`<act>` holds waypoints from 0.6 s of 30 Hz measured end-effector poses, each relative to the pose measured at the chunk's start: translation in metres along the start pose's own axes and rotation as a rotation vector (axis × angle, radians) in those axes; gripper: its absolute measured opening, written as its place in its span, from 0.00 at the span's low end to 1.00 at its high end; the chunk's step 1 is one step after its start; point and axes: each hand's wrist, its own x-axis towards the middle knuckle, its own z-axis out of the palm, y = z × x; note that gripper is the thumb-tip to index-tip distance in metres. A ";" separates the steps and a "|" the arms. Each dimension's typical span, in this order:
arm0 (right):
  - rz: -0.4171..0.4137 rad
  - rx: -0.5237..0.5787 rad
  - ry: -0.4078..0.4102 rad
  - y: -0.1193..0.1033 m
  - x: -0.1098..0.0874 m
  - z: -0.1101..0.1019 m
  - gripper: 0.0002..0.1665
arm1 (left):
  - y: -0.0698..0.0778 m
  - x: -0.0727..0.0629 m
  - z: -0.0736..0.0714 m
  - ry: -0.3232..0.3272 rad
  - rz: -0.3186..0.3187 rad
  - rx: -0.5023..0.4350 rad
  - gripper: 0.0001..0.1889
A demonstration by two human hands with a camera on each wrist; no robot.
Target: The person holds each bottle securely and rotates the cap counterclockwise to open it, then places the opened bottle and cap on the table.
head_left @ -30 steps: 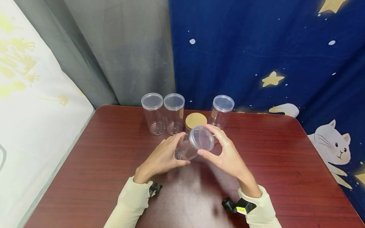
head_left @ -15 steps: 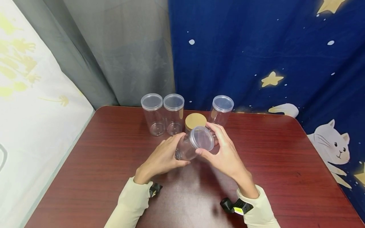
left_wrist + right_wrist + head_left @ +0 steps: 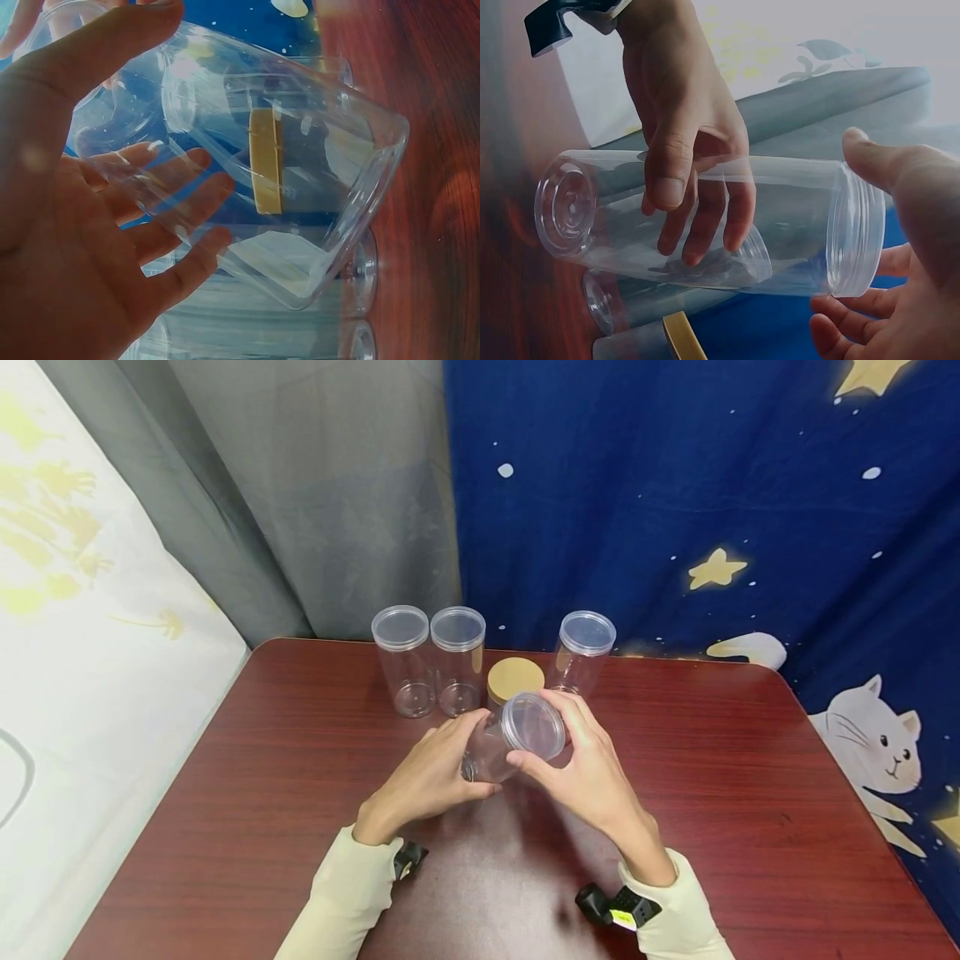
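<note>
A clear plastic jar [image 3: 489,752] is tilted above the table, its translucent screw lid [image 3: 536,727] facing up and to the right. My left hand [image 3: 423,777] grips the jar's body, thumb on the near side and fingers round the far side. At the lid, my right hand [image 3: 592,777] holds the rim between thumb and fingers. The right wrist view shows the jar [image 3: 795,217] lying sideways with its lid [image 3: 859,232] on the neck. Through the transparent wall, the left fingers [image 3: 202,195] show in the left wrist view.
Behind the hands stand two tall clear jars, the left jar [image 3: 408,672] and its neighbour [image 3: 459,668], side by side. A jar with a tan lid [image 3: 516,680] and another tall clear jar [image 3: 585,643] stand to their right. Curtains [image 3: 570,510] hang beyond the table [image 3: 735,760].
My right thumb has slid slightly left along the lid's near edge, and the right wrist has shifted a little left. The left hand and jar stay nearly in place.
</note>
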 end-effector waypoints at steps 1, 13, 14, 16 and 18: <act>-0.002 0.006 -0.003 0.000 0.000 0.000 0.45 | 0.000 0.000 0.000 0.003 0.002 0.000 0.46; -0.020 0.012 -0.038 -0.001 0.000 -0.004 0.45 | 0.000 0.000 0.000 -0.003 -0.007 -0.008 0.46; -0.022 0.014 -0.041 -0.001 0.000 -0.004 0.45 | 0.000 0.000 0.000 -0.004 -0.008 -0.009 0.46; -0.024 0.017 -0.046 0.000 0.000 -0.005 0.44 | 0.000 0.000 -0.001 -0.007 -0.008 -0.011 0.46; -0.029 0.020 -0.049 0.000 0.000 -0.005 0.44 | 0.000 0.000 -0.001 -0.012 -0.010 -0.013 0.46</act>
